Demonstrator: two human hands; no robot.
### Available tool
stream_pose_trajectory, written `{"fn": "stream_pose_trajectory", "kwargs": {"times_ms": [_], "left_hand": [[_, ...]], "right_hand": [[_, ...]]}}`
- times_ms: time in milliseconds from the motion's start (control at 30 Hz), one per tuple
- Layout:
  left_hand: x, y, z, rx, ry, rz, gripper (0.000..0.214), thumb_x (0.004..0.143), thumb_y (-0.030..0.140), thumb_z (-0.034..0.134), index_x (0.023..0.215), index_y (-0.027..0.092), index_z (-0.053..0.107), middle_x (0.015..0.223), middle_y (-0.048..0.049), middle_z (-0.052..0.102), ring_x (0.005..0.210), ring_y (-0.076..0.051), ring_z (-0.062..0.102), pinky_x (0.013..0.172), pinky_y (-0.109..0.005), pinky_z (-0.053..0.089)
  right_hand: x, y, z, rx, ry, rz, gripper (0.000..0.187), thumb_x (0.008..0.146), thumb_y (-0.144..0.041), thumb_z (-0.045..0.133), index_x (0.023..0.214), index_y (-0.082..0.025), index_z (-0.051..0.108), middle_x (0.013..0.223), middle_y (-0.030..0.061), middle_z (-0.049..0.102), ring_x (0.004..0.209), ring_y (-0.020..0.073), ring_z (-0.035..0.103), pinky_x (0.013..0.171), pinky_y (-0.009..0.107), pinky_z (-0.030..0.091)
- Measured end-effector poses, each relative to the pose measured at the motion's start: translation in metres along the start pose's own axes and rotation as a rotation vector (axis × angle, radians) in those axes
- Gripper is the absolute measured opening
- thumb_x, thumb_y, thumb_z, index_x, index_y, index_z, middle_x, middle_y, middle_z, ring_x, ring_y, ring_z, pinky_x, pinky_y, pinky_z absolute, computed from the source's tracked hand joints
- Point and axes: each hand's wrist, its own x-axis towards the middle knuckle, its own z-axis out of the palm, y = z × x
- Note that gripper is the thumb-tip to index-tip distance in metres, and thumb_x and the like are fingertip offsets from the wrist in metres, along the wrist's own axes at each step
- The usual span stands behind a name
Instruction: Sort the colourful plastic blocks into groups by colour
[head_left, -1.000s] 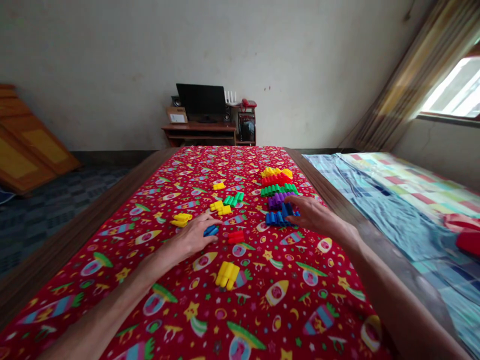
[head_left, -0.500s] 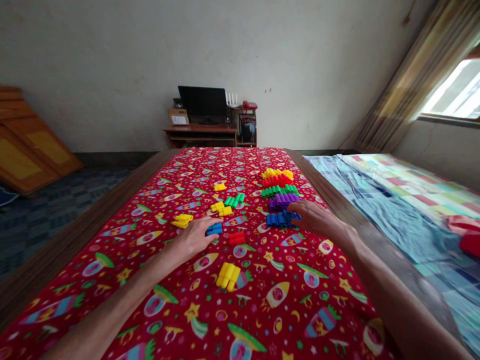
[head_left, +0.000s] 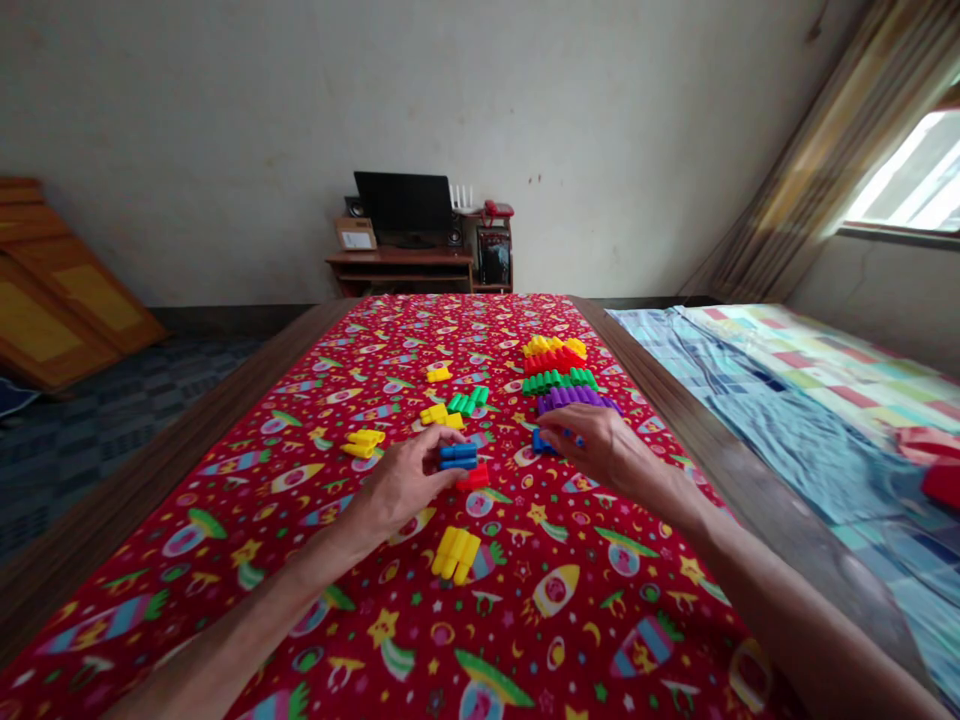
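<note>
My left hand (head_left: 409, 475) is closed on a blue building block (head_left: 459, 456), held between thumb and fingers. Just below that block lies a red building block (head_left: 475, 478), partly covered by it. My right hand (head_left: 596, 440) bends over the row of blue building blocks (head_left: 543, 441), its fingertips at the row's left end; most of the row is hidden under the hand. Right behind it is a row of purple blocks (head_left: 574, 397). Farther back come rows of green (head_left: 559, 381), red (head_left: 555, 361) and yellow blocks (head_left: 555, 346).
Loose yellow blocks (head_left: 456, 554) lie nearest me, with another yellow pair (head_left: 363, 444) left of my left hand. Green blocks (head_left: 468, 402) and more yellow ones (head_left: 438, 374) sit mid-table. A red patterned cloth (head_left: 555, 640) covers the table. A bed (head_left: 780, 420) stands at right.
My left hand has moved right with the blue block, bringing it over the red one. My right hand has shifted left from the blue row's right end and now covers most of it.
</note>
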Motion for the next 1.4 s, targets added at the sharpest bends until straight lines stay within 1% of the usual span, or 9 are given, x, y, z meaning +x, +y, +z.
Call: {"fn": "stream_pose_trajectory", "kwargs": {"times_ms": [100, 200, 333, 433, 533, 667, 900, 1133, 1400], "left_hand": [[-0.006, 0.007, 0.012, -0.165, -0.127, -0.057, 0.041, 0.065, 0.04, 0.076, 0.098, 0.017, 0.066, 0.08, -0.0021, 0.07, 0.072, -0.019, 0.065, 0.066, -0.028, 0.052], [-0.009, 0.011, 0.018, -0.373, -0.276, -0.104, 0.04, 0.063, 0.044, 0.078, 0.089, 0.016, 0.068, 0.075, -0.0009, 0.067, 0.071, -0.016, 0.061, 0.065, -0.025, 0.048], [-0.013, 0.012, 0.016, -0.509, -0.343, -0.226, 0.042, 0.066, 0.051, 0.076, 0.084, 0.014, 0.069, 0.061, 0.0039, 0.056, 0.054, -0.008, 0.043, 0.049, -0.019, 0.033], [-0.016, 0.011, 0.015, -0.486, -0.408, -0.238, 0.045, 0.065, 0.054, 0.076, 0.083, 0.013, 0.07, 0.055, 0.0055, 0.05, 0.05, -0.007, 0.036, 0.046, -0.019, 0.026], [-0.016, 0.009, 0.017, -0.464, -0.46, -0.186, 0.044, 0.067, 0.054, 0.074, 0.082, 0.013, 0.071, 0.061, 0.0029, 0.057, 0.055, -0.01, 0.045, 0.05, -0.02, 0.034], [-0.016, 0.008, 0.023, -0.425, -0.457, -0.104, 0.042, 0.071, 0.054, 0.069, 0.084, 0.015, 0.07, 0.074, -0.0007, 0.066, 0.068, -0.016, 0.058, 0.06, -0.024, 0.046], [-0.009, -0.006, 0.024, 0.085, -0.061, 0.281, 0.027, 0.088, 0.04, 0.056, 0.098, 0.018, 0.067, 0.105, -0.0091, 0.067, 0.102, -0.023, 0.062, 0.093, -0.035, 0.049], [-0.005, -0.026, 0.026, 0.256, -0.123, 0.304, 0.035, 0.084, 0.021, 0.055, 0.118, 0.021, 0.064, 0.122, -0.0107, 0.064, 0.115, -0.026, 0.06, 0.102, -0.04, 0.047], [-0.005, -0.021, 0.024, 0.287, -0.121, 0.265, 0.036, 0.082, 0.023, 0.057, 0.117, 0.022, 0.064, 0.116, -0.0095, 0.068, 0.111, -0.026, 0.062, 0.097, -0.038, 0.049]], "right_hand": [[0.001, -0.022, 0.021, 0.088, 0.028, -0.226, 0.03, 0.098, -0.023, 0.045, 0.124, -0.014, 0.056, 0.115, 0.0152, 0.066, 0.101, 0.0196, 0.063, 0.082, 0.033, 0.052], [0.0, -0.036, 0.035, 0.103, -0.05, -0.372, 0.032, 0.098, -0.016, 0.043, 0.129, -0.013, 0.051, 0.125, 0.0177, 0.06, 0.107, 0.0202, 0.06, 0.085, 0.035, 0.052], [-0.001, -0.043, 0.036, 0.086, -0.089, -0.362, 0.025, 0.099, -0.016, 0.04, 0.121, -0.012, 0.053, 0.105, 0.0134, 0.066, 0.086, 0.0166, 0.063, 0.074, 0.03, 0.053], [-0.002, -0.05, 0.03, 0.039, -0.104, -0.29, 0.027, 0.099, -0.024, 0.046, 0.123, -0.013, 0.052, 0.103, 0.0122, 0.066, 0.09, 0.0187, 0.063, 0.077, 0.033, 0.053], [-0.003, -0.061, 0.027, -0.015, -0.113, -0.245, 0.033, 0.097, -0.026, 0.048, 0.127, -0.012, 0.049, 0.115, 0.016, 0.062, 0.101, 0.0218, 0.06, 0.084, 0.036, 0.052], [-0.001, -0.065, 0.022, -0.028, -0.174, -0.296, 0.028, 0.096, -0.019, 0.049, 0.121, -0.01, 0.054, 0.106, 0.0136, 0.066, 0.094, 0.0196, 0.06, 0.083, 0.033, 0.05], [-0.006, 0.003, -0.023, -0.141, -0.156, -0.007, 0.026, 0.086, -0.017, 0.059, 0.112, -0.015, 0.064, 0.1, 0.0096, 0.071, 0.09, 0.019, 0.066, 0.077, 0.029, 0.048], [-0.035, 0.071, -0.038, -0.269, -0.305, 0.199, 0.032, 0.079, -0.011, 0.061, 0.109, -0.02, 0.068, 0.078, 0.0019, 0.072, 0.068, 0.0128, 0.065, 0.06, 0.023, 0.043], [-0.046, 0.09, -0.011, -0.237, -0.285, 0.111, 0.046, 0.08, -0.013, 0.066, 0.125, -0.02, 0.061, 0.112, 0.0099, 0.07, 0.099, 0.0218, 0.067, 0.086, 0.035, 0.055]]}}
